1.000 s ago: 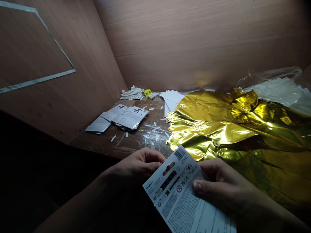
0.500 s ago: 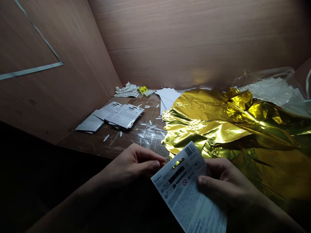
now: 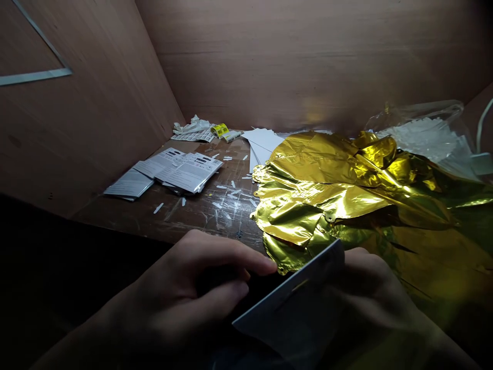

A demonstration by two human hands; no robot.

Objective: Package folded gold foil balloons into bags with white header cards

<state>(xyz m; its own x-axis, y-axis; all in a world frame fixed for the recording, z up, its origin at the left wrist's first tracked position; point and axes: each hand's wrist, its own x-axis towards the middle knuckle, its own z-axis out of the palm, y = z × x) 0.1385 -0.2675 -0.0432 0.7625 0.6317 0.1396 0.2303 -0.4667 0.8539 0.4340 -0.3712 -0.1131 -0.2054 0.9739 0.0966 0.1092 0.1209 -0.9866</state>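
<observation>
Gold foil (image 3: 300, 198) is lying on the table (image 3: 192, 221); before it, the right hand (image 3: 375, 288) is gripping a tilted card (image 3: 308, 313); the left hand (image 3: 177, 288) is hovering nearby, thumb and forefinger parted.

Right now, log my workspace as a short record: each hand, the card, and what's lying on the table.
Left hand: thumb and forefinger parted, near the card
Right hand: gripping the card
Card: tilted, face in shadow, print unreadable
Table, left: overlapping printed packets
Table, right: crumpled gold foil
Table, scattered: small white strips
Table, back: white sheets, clear bag with white contents
</observation>
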